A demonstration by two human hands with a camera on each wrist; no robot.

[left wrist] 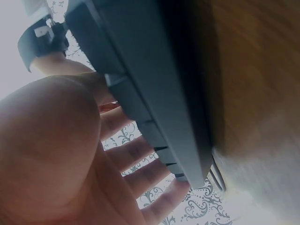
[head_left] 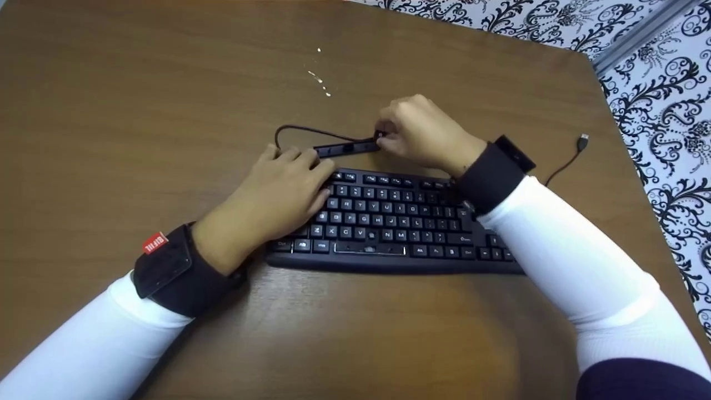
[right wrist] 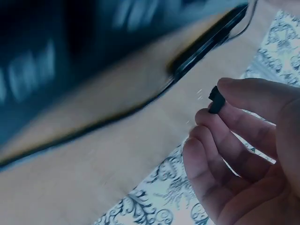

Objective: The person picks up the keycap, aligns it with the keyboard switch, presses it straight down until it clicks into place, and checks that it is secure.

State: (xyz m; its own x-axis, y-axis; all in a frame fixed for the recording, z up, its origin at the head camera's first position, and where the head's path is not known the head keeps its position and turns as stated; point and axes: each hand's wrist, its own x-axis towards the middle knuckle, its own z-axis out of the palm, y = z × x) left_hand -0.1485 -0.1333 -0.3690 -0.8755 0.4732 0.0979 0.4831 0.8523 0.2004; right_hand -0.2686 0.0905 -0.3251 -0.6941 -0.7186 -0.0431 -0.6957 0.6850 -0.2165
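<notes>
A black keyboard [head_left: 383,219] lies on the wooden table under both forearms. My left hand [head_left: 286,189] rests over its left end, fingers spread toward the back edge; in the left wrist view the fingers [left wrist: 133,152] lie extended along the key side. Behind the keyboard is a slim black bar [head_left: 347,148] with a thin cable [head_left: 303,127] looping from near its left end. Beside the bar's right end, my right hand [head_left: 416,130] pinches a small black piece [right wrist: 216,100] between thumb and index finger. The right wrist view shows this piece apart from the bar.
At the right of the table lies a USB plug [head_left: 582,143], its cable running back beneath the right forearm. Several white specks [head_left: 319,80] mark the table behind the bar. Patterned wallpaper [head_left: 661,111] borders the table at the back and right.
</notes>
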